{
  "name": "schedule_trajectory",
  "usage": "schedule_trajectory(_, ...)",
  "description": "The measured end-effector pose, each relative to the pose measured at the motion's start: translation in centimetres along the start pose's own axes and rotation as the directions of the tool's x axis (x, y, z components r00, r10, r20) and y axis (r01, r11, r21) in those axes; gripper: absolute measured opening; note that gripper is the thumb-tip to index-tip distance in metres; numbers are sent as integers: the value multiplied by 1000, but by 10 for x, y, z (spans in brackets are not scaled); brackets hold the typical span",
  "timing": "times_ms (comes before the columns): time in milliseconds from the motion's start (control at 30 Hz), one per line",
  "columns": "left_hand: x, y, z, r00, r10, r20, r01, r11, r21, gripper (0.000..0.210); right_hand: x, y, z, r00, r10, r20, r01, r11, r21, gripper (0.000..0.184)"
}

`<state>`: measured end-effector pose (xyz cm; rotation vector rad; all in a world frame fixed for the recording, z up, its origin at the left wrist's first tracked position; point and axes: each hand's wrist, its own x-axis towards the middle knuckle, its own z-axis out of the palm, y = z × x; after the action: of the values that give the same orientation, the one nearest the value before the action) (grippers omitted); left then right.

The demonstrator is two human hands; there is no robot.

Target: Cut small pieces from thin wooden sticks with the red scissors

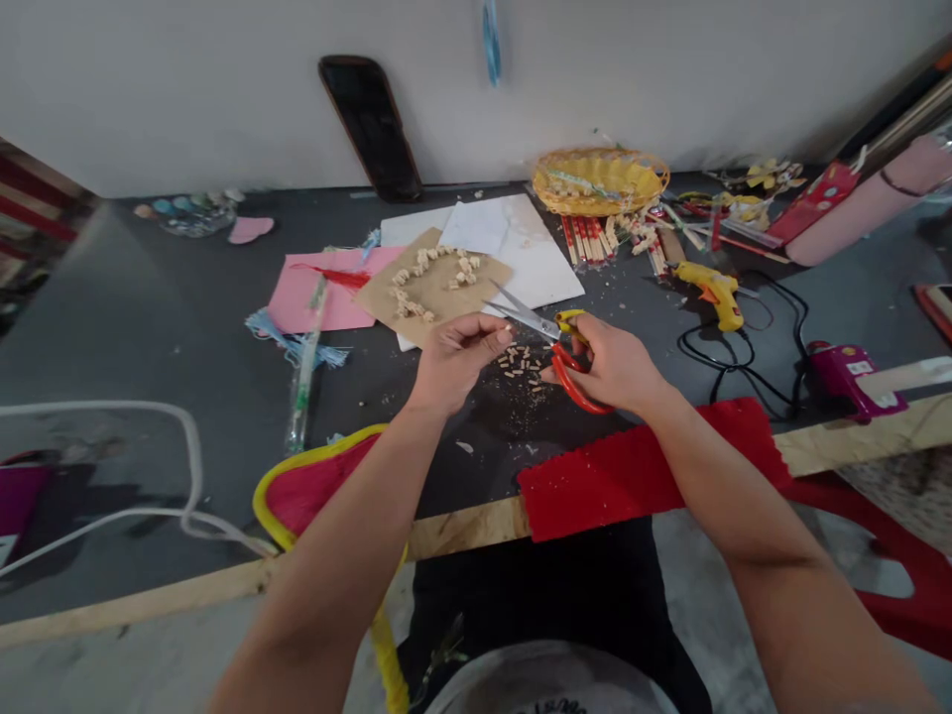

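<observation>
My right hand (606, 362) is wrapped round the red and yellow handles of a pair of scissors (534, 319), whose blades stand apart and point to the left. Close to the blade tips, my left hand (465, 359) is closed in a pinch on a tiny pale piece (509, 329), too small to name. Below the blades, several short cut wooden bits (522, 365) lie scattered on the dark table with crumbs around them. Just beyond my hands, a brown card (453, 288) carries small clusters of pale wooden pieces (411, 305).
A yellow basket (602, 183) stands at the back beside red-wrapped chopsticks (587, 240). A yellow glue gun (710, 291) with a black cord lies to the right. Red felt (617, 476) hangs over the front edge. A phone (372, 124) leans against the wall; pink paper (327, 302) lies left.
</observation>
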<state>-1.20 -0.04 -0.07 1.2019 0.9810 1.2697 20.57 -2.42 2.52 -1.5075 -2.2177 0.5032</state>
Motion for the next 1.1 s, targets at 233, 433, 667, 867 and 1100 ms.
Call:
schedule_trajectory(233, 1, 2, 3, 993, 119, -16, -117, 991, 71, 19, -2, -7, 0, 1000, -2, 15, 4, 992, -128, 44)
schedule_trajectory(433, 2, 1, 2, 994, 109, 1, -109, 988, 110, 11, -2, -7, 0, 999, 1, 39, 6, 985, -172, 44)
schedule_trajectory(667, 2, -3, 1, 995, 96, -11, -93, 980, 173, 13, -2, -5, 0, 999, -16, 41, 25, 975, -219, 44)
schedule_trajectory(867, 0, 2, 3, 994, 112, -1, -110, 980, 164, 9, -2, -7, -1, 999, -7, 36, 16, 968, -250, 44)
schedule_trajectory(1100, 1, 1, 2, 992, 129, -5, -126, 972, 197, 4, -4, -10, -3, 996, -2, 89, 26, 964, -263, 48)
